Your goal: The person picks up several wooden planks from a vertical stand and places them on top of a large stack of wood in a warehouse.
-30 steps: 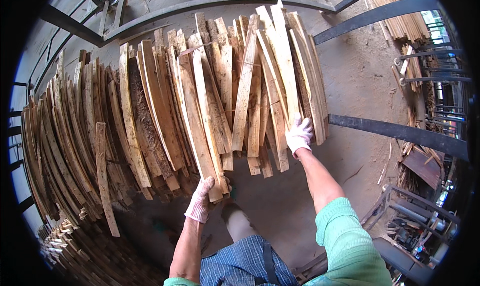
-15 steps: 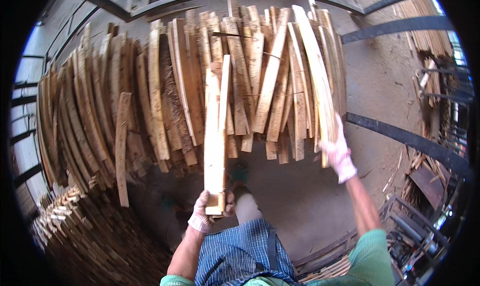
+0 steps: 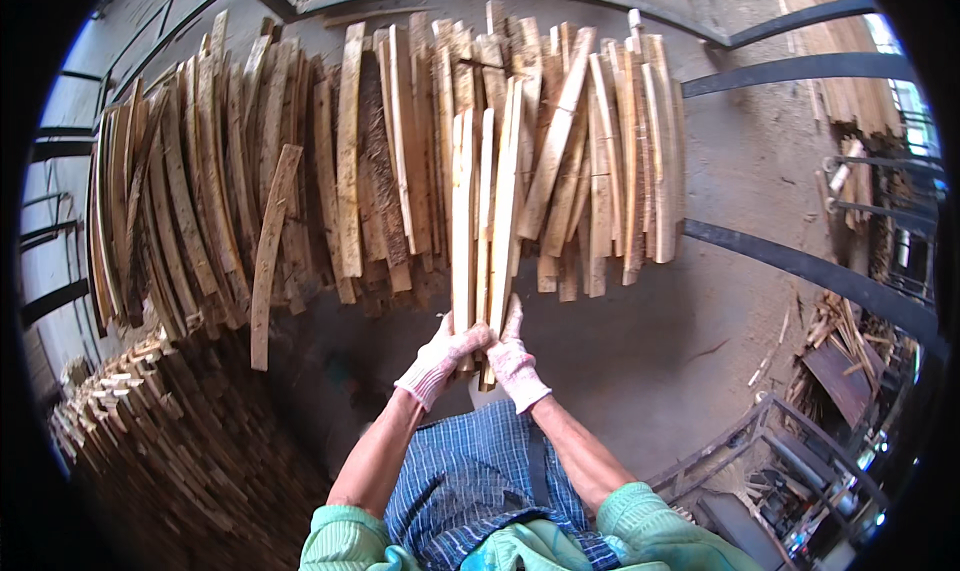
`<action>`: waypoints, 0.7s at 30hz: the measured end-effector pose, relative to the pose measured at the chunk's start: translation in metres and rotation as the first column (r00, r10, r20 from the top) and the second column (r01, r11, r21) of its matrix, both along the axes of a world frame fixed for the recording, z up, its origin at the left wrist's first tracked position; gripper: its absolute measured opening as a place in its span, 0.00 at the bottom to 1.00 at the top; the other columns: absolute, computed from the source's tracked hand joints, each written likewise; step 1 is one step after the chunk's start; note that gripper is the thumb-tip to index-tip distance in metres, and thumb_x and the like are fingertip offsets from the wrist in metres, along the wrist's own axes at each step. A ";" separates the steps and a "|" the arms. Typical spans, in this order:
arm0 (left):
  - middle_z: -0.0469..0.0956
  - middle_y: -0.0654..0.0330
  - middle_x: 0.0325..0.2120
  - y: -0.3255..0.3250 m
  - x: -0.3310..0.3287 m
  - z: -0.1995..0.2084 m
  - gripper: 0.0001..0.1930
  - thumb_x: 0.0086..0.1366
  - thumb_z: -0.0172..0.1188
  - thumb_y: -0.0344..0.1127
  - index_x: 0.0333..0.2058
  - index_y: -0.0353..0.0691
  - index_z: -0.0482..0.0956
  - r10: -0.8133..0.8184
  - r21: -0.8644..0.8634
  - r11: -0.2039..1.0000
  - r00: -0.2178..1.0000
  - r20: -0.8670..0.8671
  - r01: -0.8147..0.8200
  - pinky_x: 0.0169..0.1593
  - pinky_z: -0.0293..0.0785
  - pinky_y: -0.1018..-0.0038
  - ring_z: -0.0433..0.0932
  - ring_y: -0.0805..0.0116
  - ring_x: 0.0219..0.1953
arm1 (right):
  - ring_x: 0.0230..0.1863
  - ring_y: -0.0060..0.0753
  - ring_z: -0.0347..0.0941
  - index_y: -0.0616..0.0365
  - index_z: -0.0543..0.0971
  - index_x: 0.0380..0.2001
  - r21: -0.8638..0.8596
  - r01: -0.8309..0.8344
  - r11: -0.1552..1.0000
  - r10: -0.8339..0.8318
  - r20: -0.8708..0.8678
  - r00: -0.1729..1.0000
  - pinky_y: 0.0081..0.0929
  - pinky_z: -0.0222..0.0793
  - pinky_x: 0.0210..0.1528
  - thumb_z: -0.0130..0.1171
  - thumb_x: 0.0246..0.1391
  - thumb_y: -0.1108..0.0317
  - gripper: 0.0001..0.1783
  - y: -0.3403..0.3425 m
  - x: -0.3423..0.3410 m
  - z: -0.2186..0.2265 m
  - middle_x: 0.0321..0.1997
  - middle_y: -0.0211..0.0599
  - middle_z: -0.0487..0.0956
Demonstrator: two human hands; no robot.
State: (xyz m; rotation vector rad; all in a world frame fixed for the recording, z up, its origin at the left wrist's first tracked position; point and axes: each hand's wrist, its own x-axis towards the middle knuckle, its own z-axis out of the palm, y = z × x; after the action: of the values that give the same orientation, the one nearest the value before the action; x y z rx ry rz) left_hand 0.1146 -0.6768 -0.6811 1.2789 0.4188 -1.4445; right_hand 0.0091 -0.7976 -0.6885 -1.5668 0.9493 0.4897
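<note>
A small bundle of wooden strips (image 3: 505, 181) is held near the centre of the frame, its lower ends gripped by both gloved hands. The left hand (image 3: 452, 353) is clamped on the bundle from the left, and the right hand (image 3: 513, 356) is wrapped around its right side; the two are brought together, touching or nearly so. How many strips are held cannot be told with certainty, as the lower ends are partly hidden by the fingers.

Behind the bundle, a broad row of wooden slats (image 3: 350, 151) is spread across the upper half of the frame, one slat (image 3: 275, 261) jutting out below it at the left. A dense stack of sticks (image 3: 170, 441) is seen at the lower left. Dark metal bars (image 3: 810, 271) are stretched across the right side, above a brown panel (image 3: 838, 376). A blue checked apron (image 3: 460, 461) is worn at the bottom centre.
</note>
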 end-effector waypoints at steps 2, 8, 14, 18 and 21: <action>0.78 0.62 0.39 -0.002 0.004 0.044 0.31 0.61 0.68 0.47 0.58 0.41 0.67 0.099 -0.040 0.994 0.991 -0.085 -0.103 0.39 0.78 0.72 0.78 0.71 0.37 | 0.54 0.43 0.77 0.50 0.34 0.74 -0.030 -0.011 0.999 0.009 -0.072 0.997 0.32 0.76 0.47 0.52 0.65 0.44 0.50 -0.001 -0.002 0.026 0.61 0.58 0.72; 0.77 0.56 0.48 0.061 -0.040 0.109 0.35 0.60 0.69 0.47 0.61 0.38 0.65 0.066 -0.178 0.974 0.928 -0.367 -0.140 0.51 0.78 0.66 0.79 0.65 0.47 | 0.70 0.43 0.59 0.52 0.33 0.74 0.227 0.300 0.927 -0.324 0.074 0.943 0.32 0.58 0.69 0.54 0.67 0.52 0.49 0.039 -0.044 0.121 0.70 0.52 0.60; 0.78 0.58 0.41 0.052 -0.052 0.124 0.34 0.63 0.68 0.41 0.62 0.41 0.62 -0.017 -0.154 0.988 0.964 -0.266 -0.025 0.35 0.80 0.75 0.80 0.71 0.36 | 0.66 0.44 0.65 0.53 0.37 0.74 0.140 0.297 0.945 -0.281 -0.120 0.952 0.31 0.65 0.63 0.56 0.65 0.60 0.48 0.049 -0.060 0.133 0.69 0.54 0.62; 0.77 0.56 0.43 0.048 -0.070 0.130 0.37 0.60 0.72 0.42 0.61 0.38 0.61 0.115 -0.082 0.987 0.961 -0.250 -0.139 0.38 0.81 0.74 0.80 0.70 0.39 | 0.64 0.35 0.66 0.48 0.39 0.75 0.121 0.397 0.910 -0.409 0.102 0.907 0.29 0.66 0.63 0.54 0.66 0.65 0.44 0.054 -0.069 0.127 0.68 0.44 0.64; 0.77 0.55 0.44 0.053 -0.079 0.121 0.34 0.61 0.66 0.31 0.63 0.41 0.59 0.206 -0.051 0.974 0.954 -0.219 -0.222 0.36 0.82 0.72 0.80 0.67 0.38 | 0.68 0.35 0.61 0.46 0.40 0.75 0.334 0.519 0.787 -0.604 0.246 0.758 0.32 0.61 0.68 0.55 0.65 0.69 0.45 0.051 -0.063 0.118 0.74 0.39 0.54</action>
State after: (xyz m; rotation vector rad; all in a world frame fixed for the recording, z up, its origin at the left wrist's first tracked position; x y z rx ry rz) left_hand 0.0355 -0.6237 -0.5604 0.9890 0.6211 -1.4023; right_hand -0.0540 -0.7469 -0.5706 -1.0136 0.9893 -0.1018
